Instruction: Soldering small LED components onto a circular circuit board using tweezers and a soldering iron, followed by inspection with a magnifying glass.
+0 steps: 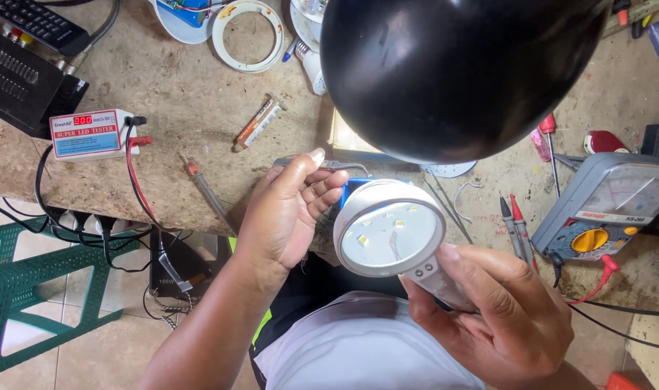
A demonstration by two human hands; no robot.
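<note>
- Worn brown surface point(199, 79), cluttered with tools; black lamp shade point(459, 72) overhead.
- Grey multimeter point(607, 206) at right, yellow dial.
- Right hand point(499, 310) closed round bulb point(391, 231) base, held above lap; probably light, stiff, LED face fragile, best gripped by base.
- Left hand point(286, 213) pinching tweezers point(329, 165) beside bulb.
- White tester box point(90, 133) at left, red-blue label, red display.

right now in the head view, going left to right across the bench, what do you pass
green plastic stool → white LED tester box → probe pen → left hand → round LED lamp → right hand → red and black probes → grey analog multimeter
</note>
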